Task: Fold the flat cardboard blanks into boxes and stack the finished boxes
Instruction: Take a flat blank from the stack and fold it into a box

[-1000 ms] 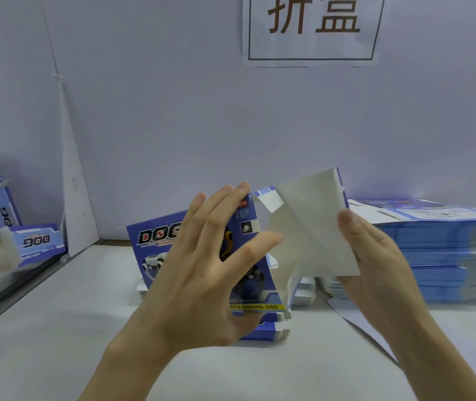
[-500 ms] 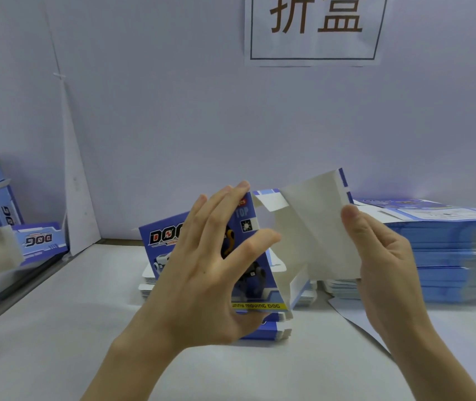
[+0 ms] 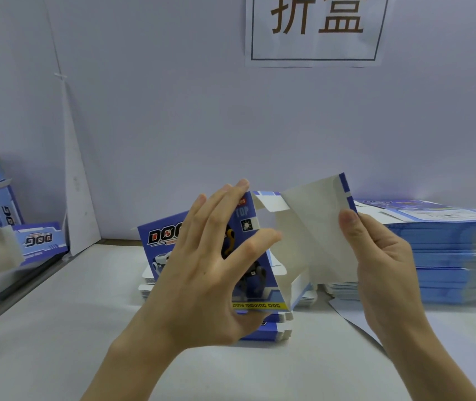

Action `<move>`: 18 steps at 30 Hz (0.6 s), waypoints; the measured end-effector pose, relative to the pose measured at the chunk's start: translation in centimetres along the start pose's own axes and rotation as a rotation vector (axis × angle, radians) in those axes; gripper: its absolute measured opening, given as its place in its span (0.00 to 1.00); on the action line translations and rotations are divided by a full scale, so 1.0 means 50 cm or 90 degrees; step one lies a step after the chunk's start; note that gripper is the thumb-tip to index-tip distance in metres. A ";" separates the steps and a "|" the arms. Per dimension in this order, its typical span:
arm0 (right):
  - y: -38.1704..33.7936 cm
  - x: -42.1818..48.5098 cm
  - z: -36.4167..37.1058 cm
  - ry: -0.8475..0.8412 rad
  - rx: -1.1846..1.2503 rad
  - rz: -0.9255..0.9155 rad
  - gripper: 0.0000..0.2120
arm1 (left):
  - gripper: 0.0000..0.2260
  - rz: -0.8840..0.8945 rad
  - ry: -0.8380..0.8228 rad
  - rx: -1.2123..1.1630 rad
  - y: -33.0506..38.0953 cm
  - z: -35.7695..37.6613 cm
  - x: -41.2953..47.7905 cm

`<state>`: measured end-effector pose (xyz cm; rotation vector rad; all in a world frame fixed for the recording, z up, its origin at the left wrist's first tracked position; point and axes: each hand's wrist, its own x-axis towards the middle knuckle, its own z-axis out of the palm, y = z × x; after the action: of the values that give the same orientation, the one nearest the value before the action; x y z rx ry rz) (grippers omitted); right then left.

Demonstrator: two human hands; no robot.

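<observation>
A half-opened box (image 3: 303,241) of glossy blue printed cardboard, matte white inside, is held above the white worktop (image 3: 57,328). The left hand (image 3: 202,273) presses straight, spread fingers on its printed face, hiding much of the artwork. The right hand (image 3: 381,264) pinches its plain flap. Behind it, the stack of flat blanks (image 3: 448,256) blurs and is cut off at the right edge.

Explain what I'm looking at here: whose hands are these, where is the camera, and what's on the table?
No machine here: a person works bare-handed, filmed by one camera worn on the head, looking down. The left hand lies flat on the printed face of a half-opened box; the right hand pinches its white inner panel. On the table sit a tall stack of flat blanks at right and a smaller stack behind the box; finished boxes show at far left.
</observation>
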<state>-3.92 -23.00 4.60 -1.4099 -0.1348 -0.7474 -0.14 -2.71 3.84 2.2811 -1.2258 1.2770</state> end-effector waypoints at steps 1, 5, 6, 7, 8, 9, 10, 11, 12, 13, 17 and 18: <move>-0.001 0.000 -0.001 -0.007 -0.003 -0.001 0.13 | 0.33 -0.005 0.005 0.002 0.000 0.000 0.000; -0.012 -0.002 -0.006 -0.121 0.018 0.030 0.16 | 0.33 -0.036 0.044 0.003 -0.003 -0.003 0.001; -0.013 -0.003 -0.006 -0.157 0.037 0.038 0.14 | 0.34 -0.037 0.053 0.009 -0.003 -0.003 0.002; -0.013 -0.004 -0.005 -0.187 0.054 0.045 0.12 | 0.35 -0.033 0.058 0.019 -0.002 -0.002 0.002; -0.012 -0.005 -0.003 -0.211 0.065 0.050 0.11 | 0.37 -0.026 0.057 0.033 -0.001 -0.001 0.003; -0.012 -0.007 -0.001 -0.231 0.064 0.047 0.13 | 0.38 -0.019 0.052 0.046 0.001 0.001 0.003; -0.011 -0.009 0.002 -0.250 0.055 0.037 0.14 | 0.39 -0.014 0.047 0.056 0.003 0.003 0.004; -0.012 -0.012 0.006 -0.266 0.045 0.024 0.15 | 0.39 -0.014 0.044 0.060 0.004 0.004 0.004; -0.012 -0.014 0.010 -0.278 0.037 0.010 0.16 | 0.38 -0.016 0.044 0.061 0.006 0.005 0.005; -0.012 -0.015 0.013 -0.285 0.033 -0.002 0.16 | 0.37 -0.018 0.044 0.062 0.007 0.006 0.005; -0.002 -0.028 0.029 -0.288 -0.002 -0.055 0.19 | 0.31 -0.002 0.033 0.067 0.009 0.013 0.002; 0.001 -0.034 0.035 -0.289 -0.007 -0.066 0.20 | 0.29 0.003 0.032 0.066 0.011 0.015 0.001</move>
<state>-4.60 -20.74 4.03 -1.5744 -0.5604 -0.5017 -0.13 -3.51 3.33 2.3028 -1.1746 1.4219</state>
